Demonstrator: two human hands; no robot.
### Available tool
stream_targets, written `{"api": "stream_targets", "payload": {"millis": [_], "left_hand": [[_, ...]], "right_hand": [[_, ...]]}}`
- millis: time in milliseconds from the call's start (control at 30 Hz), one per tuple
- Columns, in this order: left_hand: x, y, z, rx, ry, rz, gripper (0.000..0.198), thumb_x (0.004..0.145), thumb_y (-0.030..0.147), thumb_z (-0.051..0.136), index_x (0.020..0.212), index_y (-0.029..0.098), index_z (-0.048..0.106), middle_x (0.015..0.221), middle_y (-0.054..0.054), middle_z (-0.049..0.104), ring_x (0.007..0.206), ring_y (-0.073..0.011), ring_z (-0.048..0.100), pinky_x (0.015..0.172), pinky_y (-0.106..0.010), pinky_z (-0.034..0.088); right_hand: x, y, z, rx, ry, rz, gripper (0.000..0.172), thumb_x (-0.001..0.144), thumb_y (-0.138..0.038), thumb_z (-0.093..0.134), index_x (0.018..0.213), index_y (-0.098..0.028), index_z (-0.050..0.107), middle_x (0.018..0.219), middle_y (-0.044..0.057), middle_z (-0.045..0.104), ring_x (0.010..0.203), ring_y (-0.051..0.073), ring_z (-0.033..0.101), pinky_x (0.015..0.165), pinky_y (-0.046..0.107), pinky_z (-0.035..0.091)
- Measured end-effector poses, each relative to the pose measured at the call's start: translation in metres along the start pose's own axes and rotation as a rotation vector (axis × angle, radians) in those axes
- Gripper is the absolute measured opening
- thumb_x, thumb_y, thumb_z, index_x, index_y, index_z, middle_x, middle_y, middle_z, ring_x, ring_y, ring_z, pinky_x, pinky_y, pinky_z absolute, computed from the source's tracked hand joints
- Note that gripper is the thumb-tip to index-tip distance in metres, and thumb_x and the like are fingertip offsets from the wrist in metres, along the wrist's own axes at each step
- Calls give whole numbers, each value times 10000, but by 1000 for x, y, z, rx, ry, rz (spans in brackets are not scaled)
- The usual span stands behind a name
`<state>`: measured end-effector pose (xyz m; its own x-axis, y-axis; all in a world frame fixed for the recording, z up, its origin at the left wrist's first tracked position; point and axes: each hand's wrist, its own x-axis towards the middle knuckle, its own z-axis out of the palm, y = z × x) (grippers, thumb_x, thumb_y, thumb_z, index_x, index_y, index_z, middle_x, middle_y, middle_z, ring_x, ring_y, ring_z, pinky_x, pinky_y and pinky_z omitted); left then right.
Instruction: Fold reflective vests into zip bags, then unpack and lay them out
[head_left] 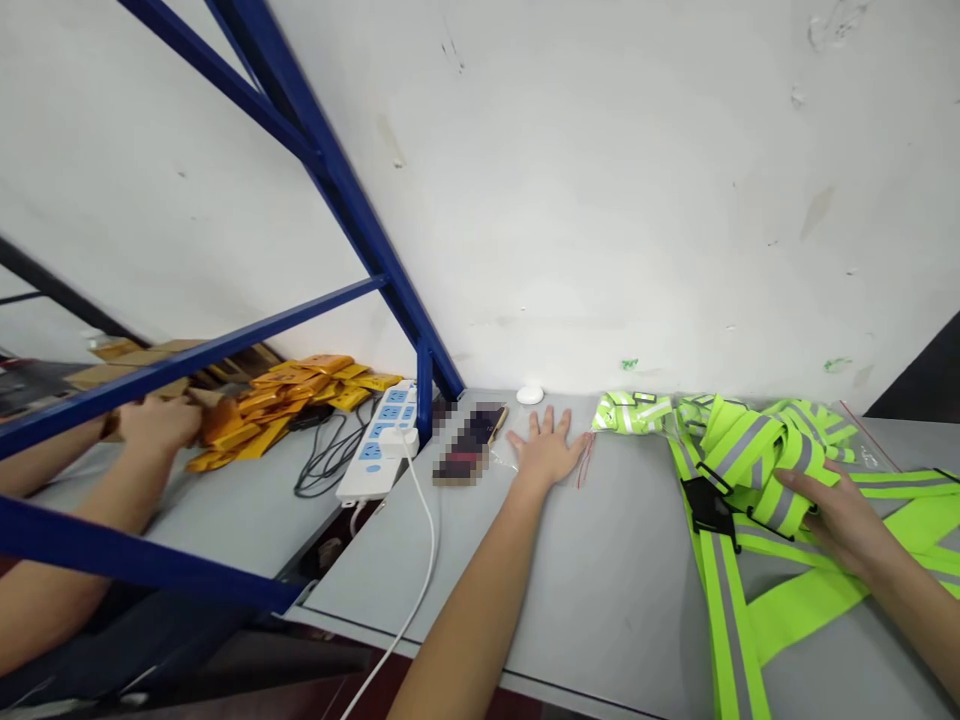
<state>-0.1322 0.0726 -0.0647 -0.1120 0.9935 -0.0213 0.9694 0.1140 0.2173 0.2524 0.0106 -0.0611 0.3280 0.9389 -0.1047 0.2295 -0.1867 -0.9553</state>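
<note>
My left hand point(547, 450) lies flat on the grey table point(600, 580) with its fingers spread, holding nothing. It rests between a blurred-out phone point(469, 447) and the end of a neon yellow-green reflective vest point(757, 460). A thin red thread point(585, 462) lies just beside its fingers. My right hand point(840, 515) rests on the bundled vest straps, fingers stretched out and touching the fabric near a black buckle point(709, 505).
A white power strip point(379, 440) with a plugged charger and white cable sits left of the phone. A blue rack frame point(360, 230) crosses the left side. Another person's hands point(157, 425) handle yellow packets point(285, 400) behind it. A small white disc point(529, 394) lies by the wall.
</note>
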Motion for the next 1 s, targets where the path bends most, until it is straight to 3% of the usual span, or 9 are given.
{"api": "stream_targets", "payload": {"millis": [100, 200, 300, 400, 567, 733, 833, 900, 1000], "left_hand": [[2, 4, 2, 40, -21, -53, 776, 842, 746, 240, 1490, 322, 285, 1601, -70, 148, 1452, -416, 69, 1040, -758, 54], [1, 8, -4, 45, 88, -37, 704, 875, 654, 328, 1467, 275, 346, 1600, -99, 154, 1443, -400, 147, 1072, -713, 109], [-5, 9, -10, 38, 169, 1, 592, 920, 518, 351, 1437, 232, 395, 1570, -108, 260, 1431, -331, 226, 1116, -610, 190], [-10, 8, -10, 37, 87, 5, 639, 880, 634, 359, 1389, 264, 469, 1526, -108, 359, 1426, -379, 207, 1078, -662, 202], [-7, 8, -2, 13, -46, -105, 804, 779, 805, 305, 1470, 394, 303, 1600, -63, 166, 1427, -485, 75, 977, -786, 149], [-1, 8, 0, 10, -56, -104, 789, 789, 808, 266, 1474, 416, 271, 1606, -38, 132, 1436, -472, 29, 978, -798, 111], [0, 5, -2, 16, -4, -92, 695, 859, 720, 252, 1462, 382, 330, 1589, -50, 211, 1432, -452, 117, 998, -784, 120], [2, 3, -5, 24, 87, -106, 606, 924, 589, 224, 1447, 325, 381, 1557, -65, 303, 1414, -401, 230, 1043, -710, 200], [6, -3, -7, 39, 178, -121, 567, 932, 466, 295, 1422, 215, 431, 1513, -106, 381, 1400, -351, 277, 1088, -543, 287]], "right_hand": [[-6, -10, 5, -43, -21, 213, 989, 541, -582, 803, 1366, -187, 425, 1155, 194, 672, 1004, 418, 655, 722, 467, 592], [-12, -15, 10, -83, -10, 204, 1016, 527, -605, 798, 1369, -177, 425, 1202, 200, 649, 988, 421, 656, 685, 459, 591], [-15, -12, 13, -84, -5, 109, 893, 548, -584, 790, 1294, -186, 505, 1131, 171, 685, 941, 407, 669, 654, 460, 582], [-14, -8, 13, -74, 0, -48, 709, 586, -554, 766, 1173, -195, 599, 977, 121, 731, 844, 374, 686, 645, 464, 569], [-17, -21, 15, -193, -2, -171, 540, 630, -539, 728, 1039, -191, 670, 947, 85, 734, 885, 351, 672, 711, 448, 553], [-30, -35, 21, -323, 8, -542, 385, 750, -453, 649, 1060, -225, 656, 957, 60, 720, 865, 297, 671, 722, 399, 551], [-34, -34, 22, -385, 7, -800, 250, 772, -380, 646, 990, -259, 649, 955, 59, 715, 817, 266, 678, 690, 382, 560], [-34, -32, 22, -408, -2, -960, 113, 775, -343, 661, 852, -267, 634, 984, 64, 717, 829, 266, 685, 672, 383, 567], [-33, -31, 22, -422, 4, -1124, 94, 785, -303, 677, 808, -255, 599, 1015, 80, 718, 884, 279, 690, 671, 394, 579]]}}
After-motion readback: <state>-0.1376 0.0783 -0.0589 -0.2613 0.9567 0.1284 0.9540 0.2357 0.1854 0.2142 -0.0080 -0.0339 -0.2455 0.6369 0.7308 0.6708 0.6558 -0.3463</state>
